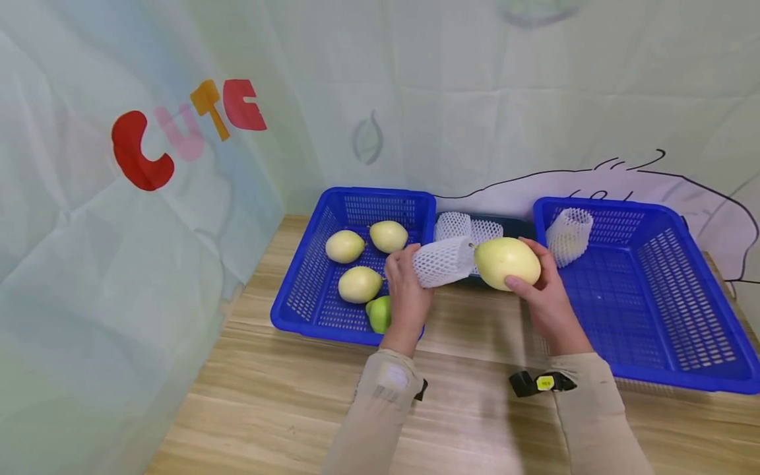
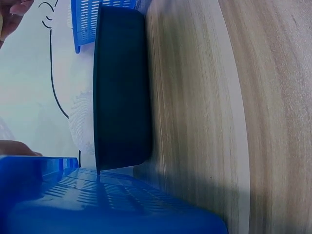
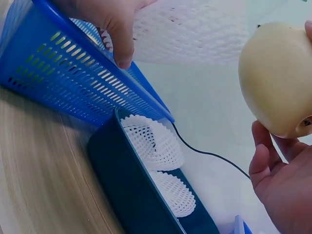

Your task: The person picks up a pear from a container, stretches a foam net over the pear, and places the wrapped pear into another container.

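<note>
A pale yellow pear [image 1: 507,262] is gripped in my right hand [image 1: 549,297], its stem pointing left. My left hand [image 1: 410,297] holds a white foam net sleeve [image 1: 442,262] whose open end faces the pear's stem. In the right wrist view the pear [image 3: 278,78] and the sleeve [image 3: 190,31] are apart, with a narrow gap between them. Behind both hands stands a dark green bin [image 2: 122,87] with several foam net sleeves [image 3: 156,144] in it. Only fingertips of the left hand [image 2: 18,147] show in its own wrist view.
At left, a blue basket [image 1: 332,336] holds three pale yellow pears [image 1: 359,285] and a green fruit [image 1: 379,314], partly covered by my left hand. At right, a larger blue basket [image 1: 683,379] contains a sleeved fruit [image 1: 570,237] in its back left corner. The wooden table [image 1: 267,396] lies beneath.
</note>
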`<state>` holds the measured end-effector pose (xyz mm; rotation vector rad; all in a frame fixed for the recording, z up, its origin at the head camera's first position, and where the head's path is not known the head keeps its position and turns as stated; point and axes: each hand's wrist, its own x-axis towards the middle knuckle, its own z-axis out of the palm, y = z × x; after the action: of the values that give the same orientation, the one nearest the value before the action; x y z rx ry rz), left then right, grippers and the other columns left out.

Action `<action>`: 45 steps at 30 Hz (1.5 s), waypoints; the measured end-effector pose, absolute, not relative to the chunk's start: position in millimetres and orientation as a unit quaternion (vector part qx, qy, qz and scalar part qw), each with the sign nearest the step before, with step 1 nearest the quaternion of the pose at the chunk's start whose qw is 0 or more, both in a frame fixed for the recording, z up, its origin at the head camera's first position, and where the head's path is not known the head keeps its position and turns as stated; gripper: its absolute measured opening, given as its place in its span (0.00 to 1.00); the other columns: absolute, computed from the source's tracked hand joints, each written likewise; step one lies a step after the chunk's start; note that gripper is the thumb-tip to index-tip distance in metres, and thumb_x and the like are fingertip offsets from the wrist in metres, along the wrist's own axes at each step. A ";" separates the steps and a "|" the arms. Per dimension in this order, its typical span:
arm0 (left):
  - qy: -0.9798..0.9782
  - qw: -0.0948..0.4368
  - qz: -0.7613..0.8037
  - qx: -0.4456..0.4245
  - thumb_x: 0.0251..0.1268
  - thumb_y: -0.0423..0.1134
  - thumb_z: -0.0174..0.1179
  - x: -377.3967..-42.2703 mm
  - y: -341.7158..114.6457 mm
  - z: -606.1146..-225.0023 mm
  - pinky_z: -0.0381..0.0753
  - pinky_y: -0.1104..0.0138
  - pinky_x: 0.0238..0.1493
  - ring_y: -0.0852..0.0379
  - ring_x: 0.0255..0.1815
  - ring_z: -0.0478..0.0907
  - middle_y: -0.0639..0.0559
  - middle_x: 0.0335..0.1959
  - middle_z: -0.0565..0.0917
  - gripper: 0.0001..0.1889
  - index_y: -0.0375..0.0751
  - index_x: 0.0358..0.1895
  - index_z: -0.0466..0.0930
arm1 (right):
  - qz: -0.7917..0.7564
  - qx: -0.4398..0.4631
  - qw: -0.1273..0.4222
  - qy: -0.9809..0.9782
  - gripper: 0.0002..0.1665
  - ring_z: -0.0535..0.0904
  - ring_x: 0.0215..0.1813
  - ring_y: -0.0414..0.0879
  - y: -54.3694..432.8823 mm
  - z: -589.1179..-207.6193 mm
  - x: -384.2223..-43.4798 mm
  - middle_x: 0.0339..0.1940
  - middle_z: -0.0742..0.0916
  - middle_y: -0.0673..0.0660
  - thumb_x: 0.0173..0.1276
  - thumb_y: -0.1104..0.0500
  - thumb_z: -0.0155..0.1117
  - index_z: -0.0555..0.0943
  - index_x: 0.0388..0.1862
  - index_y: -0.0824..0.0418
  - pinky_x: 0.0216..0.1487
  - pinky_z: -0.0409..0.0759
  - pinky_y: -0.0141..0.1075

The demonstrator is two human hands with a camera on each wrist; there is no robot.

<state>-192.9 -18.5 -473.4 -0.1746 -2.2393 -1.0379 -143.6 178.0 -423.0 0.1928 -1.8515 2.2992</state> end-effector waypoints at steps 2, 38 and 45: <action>-0.858 0.331 -0.386 -0.067 0.35 0.26 0.71 -193.1 -18.3 -473.2 0.70 0.53 0.49 0.43 0.50 0.65 0.41 0.46 0.66 0.36 0.44 0.54 0.67 | 0.770 0.071 0.087 -0.628 0.34 0.68 0.54 0.44 179.0 -423.7 -143.8 0.57 0.71 0.51 0.59 0.73 0.59 0.65 0.61 0.50 0.49 0.72 0.27; -0.879 0.374 -0.254 -0.154 0.28 0.18 0.60 -186.8 -16.2 -470.9 0.69 0.55 0.52 0.42 0.51 0.65 0.41 0.52 0.67 0.38 0.51 0.53 0.71 | 0.739 -0.021 0.042 -0.672 0.06 0.73 0.39 0.34 186.4 -427.4 -146.0 0.37 0.78 0.40 0.71 0.53 0.48 0.71 0.44 0.45 0.42 0.69 0.27; -0.876 0.370 -0.272 -0.147 0.30 0.19 0.63 -186.4 -15.6 -470.0 0.69 0.55 0.52 0.42 0.51 0.65 0.41 0.51 0.67 0.37 0.50 0.52 0.71 | 0.673 -0.027 0.007 -0.739 0.17 0.70 0.41 0.35 183.8 -431.4 -148.9 0.41 0.75 0.41 0.71 0.52 0.49 0.68 0.56 0.57 0.41 0.69 0.27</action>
<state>-186.4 -15.6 -470.0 -0.3778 -2.2476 -0.6969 -148.9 183.8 -431.4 -0.0859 -2.3095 2.1058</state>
